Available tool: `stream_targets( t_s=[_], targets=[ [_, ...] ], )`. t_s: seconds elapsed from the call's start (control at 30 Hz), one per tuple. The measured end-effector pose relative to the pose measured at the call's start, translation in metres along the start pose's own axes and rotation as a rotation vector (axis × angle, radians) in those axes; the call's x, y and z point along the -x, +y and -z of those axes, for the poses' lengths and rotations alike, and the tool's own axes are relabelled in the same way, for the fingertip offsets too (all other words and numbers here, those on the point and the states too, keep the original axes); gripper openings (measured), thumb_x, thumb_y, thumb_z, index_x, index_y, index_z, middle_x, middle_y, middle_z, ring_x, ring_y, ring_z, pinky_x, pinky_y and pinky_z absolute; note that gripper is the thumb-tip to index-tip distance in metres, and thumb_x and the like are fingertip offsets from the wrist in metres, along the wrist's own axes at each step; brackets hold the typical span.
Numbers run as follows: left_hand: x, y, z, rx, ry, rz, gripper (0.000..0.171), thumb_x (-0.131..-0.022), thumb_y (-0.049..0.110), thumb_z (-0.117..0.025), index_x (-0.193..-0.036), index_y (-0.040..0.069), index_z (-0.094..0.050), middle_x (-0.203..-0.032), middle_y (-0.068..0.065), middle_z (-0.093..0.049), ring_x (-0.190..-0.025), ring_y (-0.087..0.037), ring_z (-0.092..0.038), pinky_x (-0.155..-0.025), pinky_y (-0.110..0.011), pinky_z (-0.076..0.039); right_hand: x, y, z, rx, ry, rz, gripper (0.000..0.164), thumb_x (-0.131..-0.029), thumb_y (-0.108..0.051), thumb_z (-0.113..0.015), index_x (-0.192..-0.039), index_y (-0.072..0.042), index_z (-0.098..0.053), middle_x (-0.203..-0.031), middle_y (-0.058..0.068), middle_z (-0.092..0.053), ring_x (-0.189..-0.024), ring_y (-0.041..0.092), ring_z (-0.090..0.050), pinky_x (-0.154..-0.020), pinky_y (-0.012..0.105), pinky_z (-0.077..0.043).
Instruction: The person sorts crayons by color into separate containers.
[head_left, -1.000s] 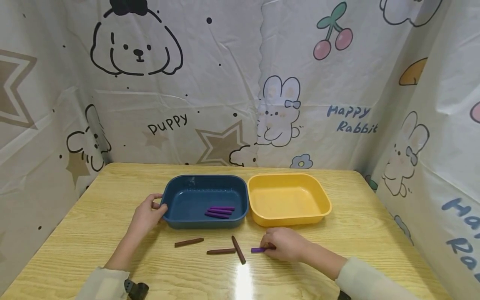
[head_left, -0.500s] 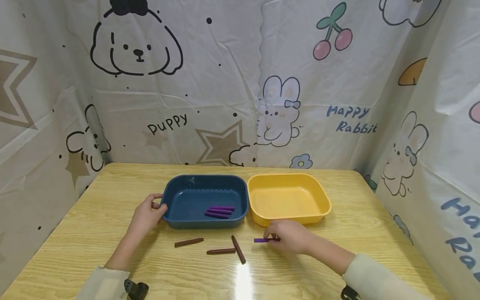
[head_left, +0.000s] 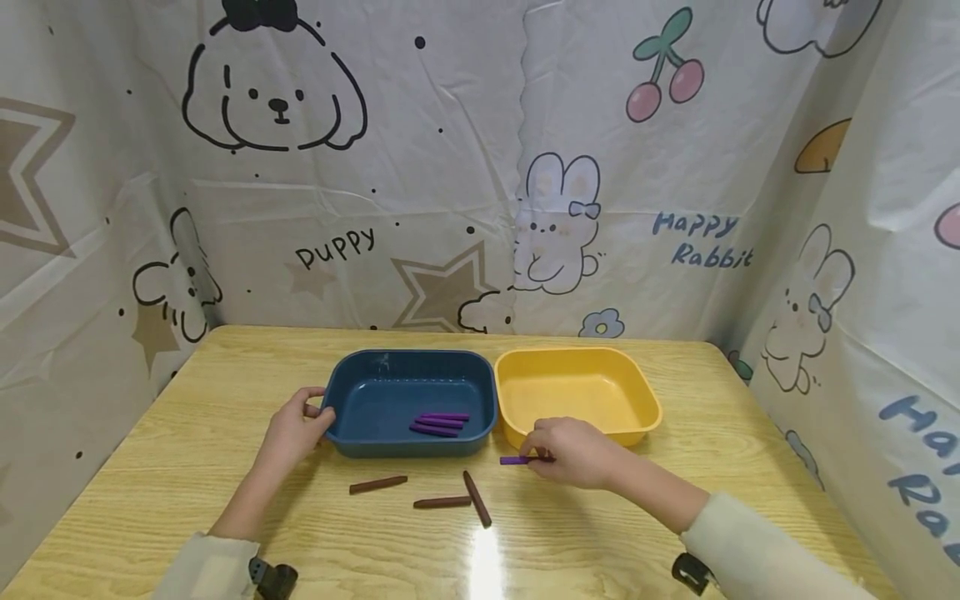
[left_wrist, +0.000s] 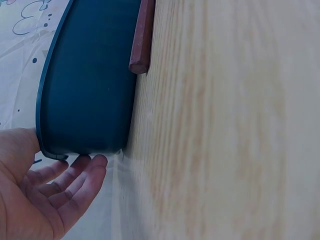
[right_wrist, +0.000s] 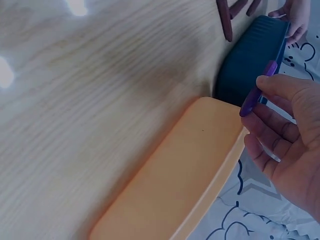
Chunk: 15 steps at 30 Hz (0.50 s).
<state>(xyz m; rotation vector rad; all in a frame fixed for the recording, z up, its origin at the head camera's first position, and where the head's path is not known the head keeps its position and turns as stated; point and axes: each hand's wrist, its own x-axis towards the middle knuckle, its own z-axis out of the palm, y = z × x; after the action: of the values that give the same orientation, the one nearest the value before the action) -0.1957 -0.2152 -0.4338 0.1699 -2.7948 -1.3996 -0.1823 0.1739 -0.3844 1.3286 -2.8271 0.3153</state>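
Observation:
In the head view my left hand [head_left: 292, 431] holds the left end of a dark blue tray [head_left: 375, 400], thumb over the rim. The left wrist view shows the fingers against the tray's outer end wall. Several purple crayons [head_left: 439, 423] lie inside, toward the right. My right hand [head_left: 576, 452] pinches another purple crayon [head_left: 513, 460] between thumb and fingertips, in front of the yellow tray [head_left: 577, 392]. From the right wrist, this crayon [right_wrist: 272, 68] overlaps the blue tray, near where both trays meet.
Three brown crayons lie on the wooden table [head_left: 225, 375] before the blue tray: one at left [head_left: 378, 485], one in the middle [head_left: 442, 502], and a slanted one [head_left: 477, 498] at its end. Behind the table hangs a printed cloth [head_left: 450, 167].
My right hand has lifted the purple crayon off the table and carried it forward, up to the front of the yellow tray. My left hand has stayed on the blue tray.

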Motion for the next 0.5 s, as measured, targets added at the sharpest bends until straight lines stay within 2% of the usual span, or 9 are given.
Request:
stream_targets(
  t_s=[0.27, 0.5],
  targets=[
    [0.001, 0.000, 0.000, 0.003, -0.003, 0.002, 0.048, -0.092, 0.017, -0.050, -0.134, -0.003, -0.040, -0.100, -0.023, -0.060, -0.069, -0.019, -0.061, -0.058, -0.026, -0.050, -0.012, -0.004, 0.006, -0.018, -0.029, -0.009, 0.009, -0.081, -0.015, -0.070, -0.089, -0.014, -0.072, -0.077, -0.004, -0.061, -0.066, 0.003, -0.049, -0.061, 0.016, -0.045],
    [0.000, -0.001, 0.000, 0.004, 0.004, -0.002, 0.048, -0.092, 0.018, -0.050, -0.134, -0.002, -0.040, -0.100, -0.023, -0.060, -0.068, -0.019, -0.061, -0.058, -0.027, -0.051, -0.024, -0.007, 0.010, -0.013, -0.004, 0.004, 0.009, -0.082, -0.016, -0.070, -0.091, -0.015, -0.073, -0.076, -0.004, -0.060, -0.065, 0.003, -0.047, -0.060, 0.015, -0.043]
  ],
)
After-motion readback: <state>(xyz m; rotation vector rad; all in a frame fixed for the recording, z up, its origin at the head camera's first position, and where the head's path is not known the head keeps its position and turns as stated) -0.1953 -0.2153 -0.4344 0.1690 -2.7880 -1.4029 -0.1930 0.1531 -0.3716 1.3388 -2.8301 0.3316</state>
